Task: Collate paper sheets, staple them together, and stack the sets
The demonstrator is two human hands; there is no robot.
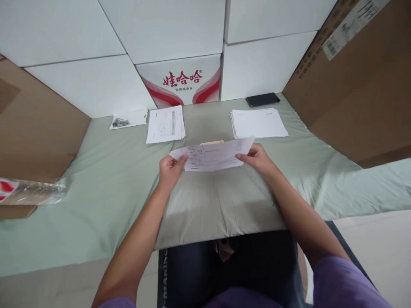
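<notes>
Between my two hands a printed sheet of paper is held up, tilted, above the cloth-covered table. My left hand pinches its left edge, thumb on the near face. On the opposite edge my right hand grips the sheet the same way. A yellowish edge of something shows just behind the paper; the rest of it is hidden. Past my left hand lies a stack of printed sheets. A second paper stack, mostly blank on top, lies beyond my right hand.
White boxes form a wall at the back, and brown cardboard stands at both sides. A black phone lies at the back right. Near the left stack is a small clear packet. A plastic bottle lies far left.
</notes>
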